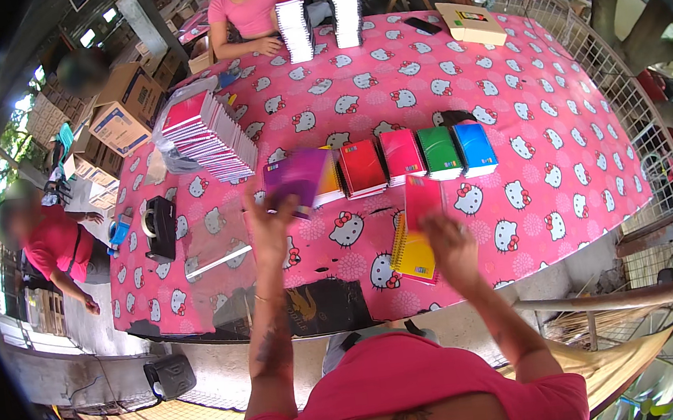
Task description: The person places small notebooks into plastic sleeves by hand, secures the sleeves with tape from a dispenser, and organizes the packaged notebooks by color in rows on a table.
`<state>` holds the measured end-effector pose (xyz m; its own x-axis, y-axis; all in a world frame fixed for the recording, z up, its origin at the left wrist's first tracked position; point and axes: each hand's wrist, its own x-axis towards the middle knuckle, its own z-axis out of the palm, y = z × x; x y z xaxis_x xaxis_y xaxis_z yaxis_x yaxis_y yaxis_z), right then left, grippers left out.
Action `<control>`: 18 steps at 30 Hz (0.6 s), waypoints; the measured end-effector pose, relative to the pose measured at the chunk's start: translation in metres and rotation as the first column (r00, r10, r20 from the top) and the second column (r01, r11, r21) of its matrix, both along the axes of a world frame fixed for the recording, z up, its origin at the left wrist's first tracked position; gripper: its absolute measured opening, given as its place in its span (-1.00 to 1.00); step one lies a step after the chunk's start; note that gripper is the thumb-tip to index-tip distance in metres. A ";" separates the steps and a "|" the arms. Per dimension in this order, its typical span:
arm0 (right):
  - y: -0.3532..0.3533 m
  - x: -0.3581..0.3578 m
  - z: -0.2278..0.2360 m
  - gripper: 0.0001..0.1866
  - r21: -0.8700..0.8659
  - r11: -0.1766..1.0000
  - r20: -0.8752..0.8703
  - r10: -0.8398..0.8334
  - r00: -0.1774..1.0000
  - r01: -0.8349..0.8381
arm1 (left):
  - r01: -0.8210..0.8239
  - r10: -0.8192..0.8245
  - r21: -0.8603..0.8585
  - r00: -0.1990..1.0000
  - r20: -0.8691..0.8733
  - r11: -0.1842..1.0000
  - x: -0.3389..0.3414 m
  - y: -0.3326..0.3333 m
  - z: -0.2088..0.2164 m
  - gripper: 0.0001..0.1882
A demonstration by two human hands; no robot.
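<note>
My left hand grips a purple notebook, tilted and slightly blurred, at the left end of a row of notebook stacks. The purple one partly covers the yellow stack. Rightward from there stand a red stack, a pink stack, a green stack and a blue stack. Closer to me, my right hand is closed on a pinkish-red notebook. Below that lies a yellow spiral notebook, partly overlapped by it.
A tall leaning pile of notebooks stands at left, near a black tape dispenser. Two tall notebook piles, one here, stand by a seated person across the pink table. Another person stands at left.
</note>
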<state>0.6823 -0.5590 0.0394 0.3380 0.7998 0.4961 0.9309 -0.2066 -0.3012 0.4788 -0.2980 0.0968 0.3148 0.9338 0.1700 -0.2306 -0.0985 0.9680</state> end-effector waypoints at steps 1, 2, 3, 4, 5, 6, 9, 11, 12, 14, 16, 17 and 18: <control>-0.018 -0.021 -0.009 -0.63 -0.092 0.995 -0.010 -0.026 1.000 0.025 | 0.172 -0.164 -0.083 0.982 0.098 0.982 0.011 -0.032 0.010 -0.60; -0.029 -0.032 -0.020 -0.62 -0.037 0.999 -0.152 0.002 0.988 -0.007 | 0.281 -0.308 -0.159 0.933 -0.188 0.946 0.011 -0.047 -0.014 -0.53; -0.036 -0.035 -0.039 -0.59 0.015 1.000 -0.287 0.019 0.958 -0.015 | 0.427 -0.357 -0.247 0.890 0.284 0.870 0.038 -0.090 -0.026 -0.55; -0.037 -0.034 -0.051 -0.56 0.076 0.996 -0.412 0.064 0.909 -0.036 | 0.402 -0.392 -0.286 0.915 0.096 0.870 0.042 -0.113 -0.068 -0.50; -0.036 -0.026 -0.058 -0.52 0.140 0.969 -0.640 -0.070 0.765 0.206 | 0.403 -0.343 0.107 0.869 -0.357 0.909 0.047 -0.131 -0.086 -0.48; -0.032 -0.021 -0.062 -0.47 0.137 0.888 -0.830 -0.139 0.540 0.439 | 0.498 -0.061 0.453 0.719 -0.692 0.739 0.049 -0.142 -0.094 -0.45; -0.021 -0.008 -0.047 -0.23 -0.145 0.862 -0.989 -0.129 -0.067 0.486 | 0.245 -0.012 0.394 0.861 -0.508 0.886 0.059 -0.141 -0.112 -0.42; 0.001 -0.008 -0.038 -0.18 -0.297 0.894 -0.947 -0.321 0.015 0.336 | 0.393 -0.204 0.212 0.782 -0.588 0.895 0.069 -0.127 -0.129 -0.42; 0.012 -0.002 -0.039 -0.35 -0.182 0.945 -0.981 -0.154 -0.119 0.273 | 0.453 -0.294 0.123 0.737 -0.609 0.883 0.072 -0.118 -0.127 -0.42; 0.029 -0.009 -0.038 -0.47 -0.061 0.979 -0.969 -0.011 -0.245 0.196 | 0.446 -0.504 -0.235 0.767 -0.397 0.864 0.065 -0.115 -0.112 -0.40; 0.053 -0.033 -0.035 -0.61 0.037 0.992 -0.963 0.069 -0.262 0.124 | 0.429 -0.533 -0.461 0.838 -0.118 0.777 0.043 -0.105 -0.137 -0.37; 0.061 -0.038 -0.034 -0.62 0.016 0.996 -0.945 0.043 -0.324 0.085 | 0.464 -0.551 -0.508 0.834 -0.027 0.726 0.025 -0.099 -0.132 -0.35; 0.066 -0.040 -0.031 -0.62 -0.006 0.999 -0.922 0.009 -0.388 0.038 | 0.494 -0.555 -0.549 0.829 0.064 0.674 -0.008 -0.096 -0.115 -0.33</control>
<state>0.6418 -0.4930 0.0088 0.3563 0.7836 -0.5090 -0.6461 -0.1869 -0.7400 0.4707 -0.3935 -0.0185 0.7666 0.5378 -0.3509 0.0130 0.5333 0.8458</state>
